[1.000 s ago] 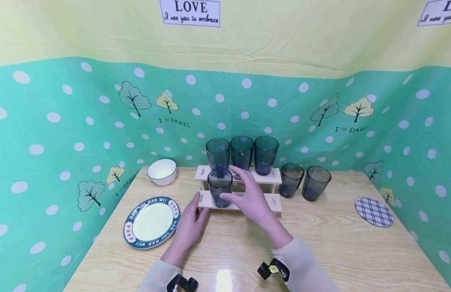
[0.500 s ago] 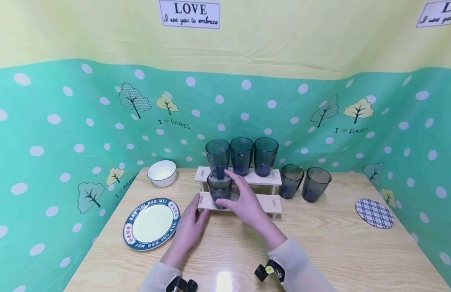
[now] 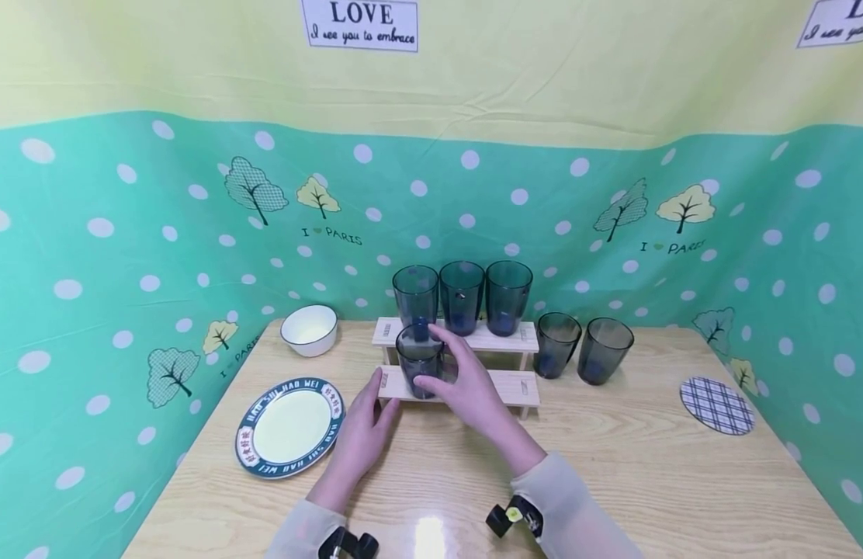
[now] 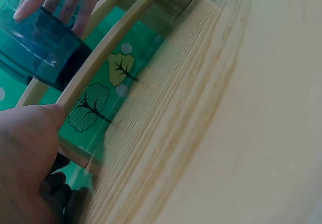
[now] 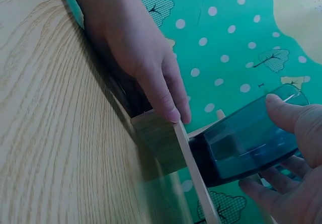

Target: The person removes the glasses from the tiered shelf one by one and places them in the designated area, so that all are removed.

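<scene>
Smoky, see-through glass on this tapered tumbler (image 3: 416,361), standing upright on the lower tier of a pale, smooth-planked wooden rack (image 3: 503,384). My right hand (image 3: 471,386) has it between thumb and fingers; left hand (image 3: 362,431) pinches the rack's left end.

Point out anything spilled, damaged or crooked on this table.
Nothing stands out. The glass that the right hand holds sits upright on the lower shelf, three more glasses line the upper shelf, and no spill or crack shows.
</scene>
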A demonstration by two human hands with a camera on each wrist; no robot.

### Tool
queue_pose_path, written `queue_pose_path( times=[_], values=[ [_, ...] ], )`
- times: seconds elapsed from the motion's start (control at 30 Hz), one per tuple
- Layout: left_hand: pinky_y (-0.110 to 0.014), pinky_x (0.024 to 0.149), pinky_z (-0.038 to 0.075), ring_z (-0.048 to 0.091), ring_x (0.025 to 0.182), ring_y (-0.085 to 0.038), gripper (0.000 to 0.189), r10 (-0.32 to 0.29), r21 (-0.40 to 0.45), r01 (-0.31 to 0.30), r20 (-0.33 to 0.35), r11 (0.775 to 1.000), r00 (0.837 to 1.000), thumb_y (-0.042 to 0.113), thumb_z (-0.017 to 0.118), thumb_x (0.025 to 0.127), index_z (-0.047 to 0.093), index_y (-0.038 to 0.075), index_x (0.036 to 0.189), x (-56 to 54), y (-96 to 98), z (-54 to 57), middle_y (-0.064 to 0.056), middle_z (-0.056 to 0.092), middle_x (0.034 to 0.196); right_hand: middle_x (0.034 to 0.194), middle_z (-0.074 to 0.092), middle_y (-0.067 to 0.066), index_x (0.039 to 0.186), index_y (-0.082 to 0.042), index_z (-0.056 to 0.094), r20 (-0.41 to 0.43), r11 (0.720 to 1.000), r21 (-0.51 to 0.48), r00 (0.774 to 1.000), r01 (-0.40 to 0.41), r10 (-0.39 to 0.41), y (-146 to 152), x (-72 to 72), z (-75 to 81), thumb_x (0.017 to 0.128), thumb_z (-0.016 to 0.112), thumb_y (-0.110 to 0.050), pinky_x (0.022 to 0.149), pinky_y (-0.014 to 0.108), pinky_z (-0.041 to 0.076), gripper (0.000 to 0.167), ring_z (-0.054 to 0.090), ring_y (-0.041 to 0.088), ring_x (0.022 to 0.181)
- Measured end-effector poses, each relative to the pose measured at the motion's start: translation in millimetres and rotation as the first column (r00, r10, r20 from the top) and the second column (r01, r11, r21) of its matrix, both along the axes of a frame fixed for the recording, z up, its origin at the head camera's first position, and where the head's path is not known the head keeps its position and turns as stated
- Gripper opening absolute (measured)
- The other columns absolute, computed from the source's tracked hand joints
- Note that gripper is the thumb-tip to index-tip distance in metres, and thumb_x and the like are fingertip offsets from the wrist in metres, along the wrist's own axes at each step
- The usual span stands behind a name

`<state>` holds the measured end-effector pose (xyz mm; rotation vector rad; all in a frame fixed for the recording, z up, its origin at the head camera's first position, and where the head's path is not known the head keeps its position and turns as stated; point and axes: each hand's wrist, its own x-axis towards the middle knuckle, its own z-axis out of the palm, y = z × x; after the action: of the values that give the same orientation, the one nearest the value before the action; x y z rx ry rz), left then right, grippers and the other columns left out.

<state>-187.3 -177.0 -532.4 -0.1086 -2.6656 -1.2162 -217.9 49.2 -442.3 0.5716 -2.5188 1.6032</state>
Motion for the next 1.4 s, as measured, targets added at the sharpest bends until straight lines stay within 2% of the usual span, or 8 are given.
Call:
queue_pose_path(
  times=[0.4, 0.73, 1.0, 1.2, 1.4],
  values=[
    [-0.06, 0.13, 0.032, 0.038, 0.159, -0.043, 0.075, -0.007, -0.006, 0.007, -0.004, 1.0, 1.0, 0.033, 0.064, 0.114, 0.029, 0.007, 0.175, -0.7, -0.1, -0.6, -0.023, 0.037, 0.174, 0.171, 0.044, -0.013, 0.167, -0.034, 0.047, -0.019, 1.0, -0.01, 1.0, 0.014, -0.014, -1.4, 0.0, -1.0, 0.092, 0.092, -0.025, 0.129, 0.051, 0.038, 0.088, 0.04, 0.019, 0.158],
    [-0.06, 0.13, 0.033, 0.038, 0.159, -0.043, 0.074, -0.007, -0.008, 0.007, -0.004, 1.0, 1.0, 0.033, 0.063, 0.114, 0.029, 0.005, 0.174, -0.6, 0.0, 0.5, -0.022, 0.037, 0.174, 0.168, 0.048, -0.014, 0.163, -0.039, 0.051, -0.026, 0.999, -0.018, 0.999, 0.033, -0.034, -2.3, -1.0, -2.1, 0.091, 0.094, -0.025, 0.126, 0.047, 0.042, 0.086, 0.044, 0.018, 0.156],
    [-0.06, 0.13, 0.033, 0.038, 0.159, -0.043, 0.075, -0.006, -0.007, 0.006, -0.007, 1.0, 1.0, 0.033, 0.065, 0.114, 0.029, 0.006, 0.175, -0.5, 0.0, -0.4, -0.023, 0.038, 0.174, 0.162, 0.055, -0.011, 0.158, -0.038, 0.058, -0.032, 0.996, -0.06, 0.997, 0.061, -0.063, -3.2, -1.2, -5.1, 0.087, 0.097, -0.022, 0.115, 0.037, 0.054, 0.082, 0.054, 0.018, 0.148],
    [-0.061, 0.129, 0.033, 0.039, 0.158, -0.044, 0.075, -0.003, -0.005, 0.003, -0.004, 1.0, 1.0, 0.034, 0.064, 0.114, 0.029, 0.008, 0.175, -0.6, -0.1, -0.5, -0.023, 0.039, 0.173, 0.158, 0.058, -0.007, 0.154, -0.036, 0.063, 0.009, 0.988, -0.135, 0.998, 0.07, -0.069, -0.9, 2.6, -3.0, 0.085, 0.099, -0.016, 0.105, 0.031, 0.06, 0.081, 0.061, 0.021, 0.141],
    [-0.06, 0.129, 0.033, 0.039, 0.159, -0.043, 0.075, -0.002, -0.002, 0.002, -0.003, 1.0, 1.0, 0.034, 0.064, 0.114, 0.029, 0.009, 0.175, -0.2, -0.7, -1.6, -0.022, 0.038, 0.174, 0.154, 0.061, 0.0, 0.155, -0.031, 0.064, 0.041, 0.981, -0.171, 0.996, 0.091, -0.085, 6.1, 8.5, 0.8, 0.084, 0.1, -0.015, 0.102, 0.036, 0.063, 0.081, 0.064, 0.027, 0.137]
  ],
)
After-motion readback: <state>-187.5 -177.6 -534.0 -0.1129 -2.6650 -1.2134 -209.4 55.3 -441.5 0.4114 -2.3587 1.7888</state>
